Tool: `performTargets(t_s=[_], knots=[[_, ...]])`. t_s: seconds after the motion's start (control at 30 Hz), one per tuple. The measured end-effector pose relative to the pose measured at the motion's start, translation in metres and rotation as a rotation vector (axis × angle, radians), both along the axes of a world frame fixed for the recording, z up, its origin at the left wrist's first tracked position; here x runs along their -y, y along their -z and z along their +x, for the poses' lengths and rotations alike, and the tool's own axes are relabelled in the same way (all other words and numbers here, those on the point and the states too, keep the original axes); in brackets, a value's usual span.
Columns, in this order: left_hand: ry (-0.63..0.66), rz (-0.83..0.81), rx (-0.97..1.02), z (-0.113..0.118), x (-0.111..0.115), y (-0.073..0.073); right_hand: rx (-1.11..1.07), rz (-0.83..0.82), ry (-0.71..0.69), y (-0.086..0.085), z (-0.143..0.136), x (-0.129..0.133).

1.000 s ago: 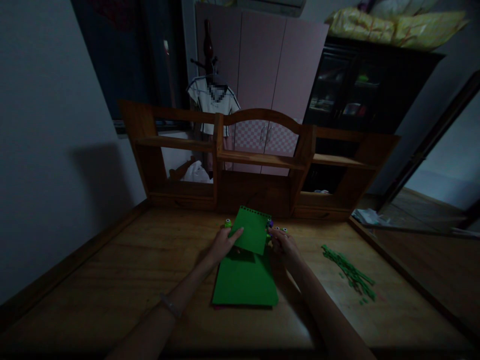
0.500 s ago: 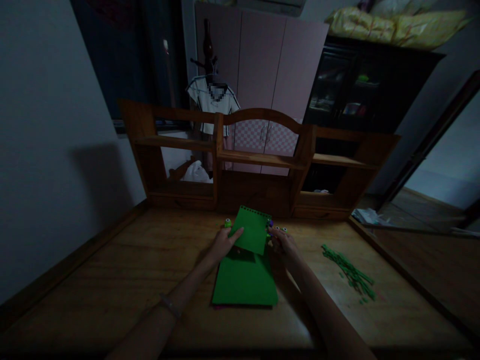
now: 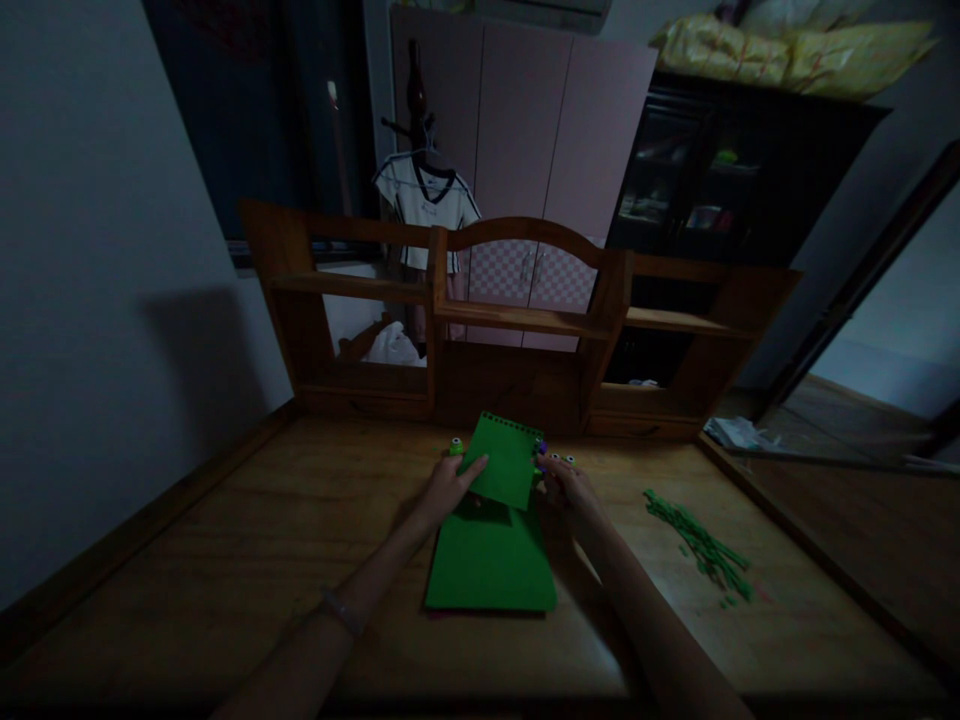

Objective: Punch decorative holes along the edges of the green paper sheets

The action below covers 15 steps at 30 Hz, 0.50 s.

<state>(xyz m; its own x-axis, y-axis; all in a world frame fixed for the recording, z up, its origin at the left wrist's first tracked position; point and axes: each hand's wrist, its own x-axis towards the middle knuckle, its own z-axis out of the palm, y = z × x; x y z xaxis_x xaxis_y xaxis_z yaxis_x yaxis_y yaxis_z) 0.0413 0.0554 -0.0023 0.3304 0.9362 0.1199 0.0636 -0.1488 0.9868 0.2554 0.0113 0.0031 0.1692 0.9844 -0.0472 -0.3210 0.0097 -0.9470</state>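
Observation:
My left hand (image 3: 450,482) is closed on the left edge of a small green sheet (image 3: 504,462), thumb on top. A row of small dark holes or notches runs along the sheet's top edge. The sheet is raised and tilted over a larger green sheet (image 3: 491,565) that lies flat on the table. At the raised sheet's right edge, my right hand (image 3: 566,485) has its fingers pinched together; what they hold is too dark and small to make out. Beside those fingers is a small purple and green thing (image 3: 541,447). A green piece with an eye (image 3: 456,446) sits just beyond my left hand.
Thin green strips (image 3: 697,540) and small green scraps lie in a heap on the table (image 3: 247,560) at the right. Small eye-like pieces (image 3: 570,461) show behind my right hand. A wooden shelf unit (image 3: 517,318) stands along the table's back edge.

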Motion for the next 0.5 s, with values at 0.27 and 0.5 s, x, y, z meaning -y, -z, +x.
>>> performTargets(t_s=[0.27, 0.5], knots=[[-0.006, 0.016, 0.000, -0.0007, 0.0003, 0.0003, 0.001, -0.019, 0.000, -0.0025, 0.0004, 0.0007], [-0.009, 0.020, 0.001, -0.0008, -0.0010, 0.0023, -0.019, 0.020, 0.051, -0.0016, 0.0008, -0.0002]])
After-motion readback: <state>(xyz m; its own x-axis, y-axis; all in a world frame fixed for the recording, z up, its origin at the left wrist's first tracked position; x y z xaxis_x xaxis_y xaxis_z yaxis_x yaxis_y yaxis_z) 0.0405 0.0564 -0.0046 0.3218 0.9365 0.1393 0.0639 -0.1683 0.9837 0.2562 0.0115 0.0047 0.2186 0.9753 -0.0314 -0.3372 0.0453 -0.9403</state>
